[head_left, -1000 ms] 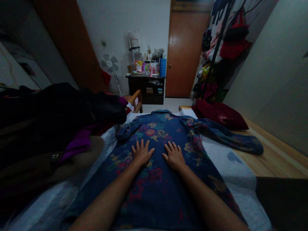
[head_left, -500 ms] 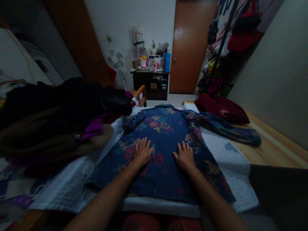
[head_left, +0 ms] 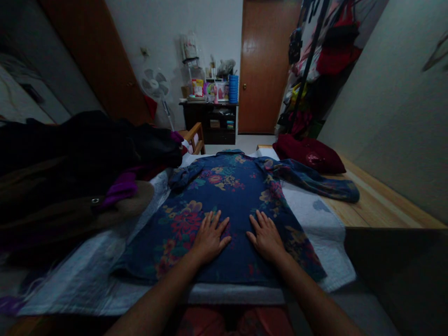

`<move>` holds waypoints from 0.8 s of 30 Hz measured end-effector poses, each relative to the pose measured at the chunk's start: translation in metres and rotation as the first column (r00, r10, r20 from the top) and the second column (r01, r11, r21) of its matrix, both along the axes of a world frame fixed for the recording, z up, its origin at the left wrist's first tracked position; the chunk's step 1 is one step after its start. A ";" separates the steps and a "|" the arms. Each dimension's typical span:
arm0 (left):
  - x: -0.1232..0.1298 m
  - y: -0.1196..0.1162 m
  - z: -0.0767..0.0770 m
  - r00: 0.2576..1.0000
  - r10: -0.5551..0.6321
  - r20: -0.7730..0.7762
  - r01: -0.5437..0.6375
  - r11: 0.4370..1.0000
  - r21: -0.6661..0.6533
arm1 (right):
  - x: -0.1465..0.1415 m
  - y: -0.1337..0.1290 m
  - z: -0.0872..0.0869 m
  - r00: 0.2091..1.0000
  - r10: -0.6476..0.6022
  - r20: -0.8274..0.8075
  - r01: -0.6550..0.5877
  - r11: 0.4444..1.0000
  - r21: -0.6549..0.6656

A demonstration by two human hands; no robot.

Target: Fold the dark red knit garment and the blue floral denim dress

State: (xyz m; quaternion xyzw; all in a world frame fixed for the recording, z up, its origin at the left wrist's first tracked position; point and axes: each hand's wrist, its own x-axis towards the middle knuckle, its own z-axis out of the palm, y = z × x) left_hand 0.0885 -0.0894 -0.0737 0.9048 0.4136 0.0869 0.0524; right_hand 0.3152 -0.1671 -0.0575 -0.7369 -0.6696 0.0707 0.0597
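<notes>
A dark blue floral shirt (head_left: 224, 196) lies spread out on a pale cloth (head_left: 308, 214), its collar at the far end. One sleeve stretches out to the right over the wooden board, while the left sleeve is folded in near the shoulder. My left hand (head_left: 209, 238) rests flat on the lower middle of the shirt with its fingers spread. To its right, my right hand (head_left: 265, 235) also lies flat on the fabric, fingers apart. Neither hand grips anything.
Dark clothes (head_left: 87, 149) are heaped at the left, with a purple piece (head_left: 121, 189) among them. A dark red garment (head_left: 310, 154) sits on the wooden board (head_left: 381, 200) at the right. Behind are a wooden chair (head_left: 196, 137), a fan (head_left: 154, 83) and a black cabinet (head_left: 210, 126).
Both hands have slid down the shirt toward its hem, the left one also inward to the right. The camera view has turned slightly to the right.
</notes>
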 end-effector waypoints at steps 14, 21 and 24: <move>-0.015 -0.013 0.007 0.984 -0.164 0.067 0.159 0.985 0.068 | 0.037 -0.032 0.031 0.967 0.255 -0.012 -0.255 0.963 -0.086; -0.002 -0.010 0.021 0.959 -0.230 0.168 0.224 0.973 0.050 | 0.076 0.017 0.076 0.928 0.171 -0.332 -0.183 0.983 -0.005; 0.009 -0.006 0.022 0.962 -0.236 0.140 0.228 0.971 0.071 | 0.106 0.037 0.088 0.914 0.021 -0.406 0.044 0.988 0.151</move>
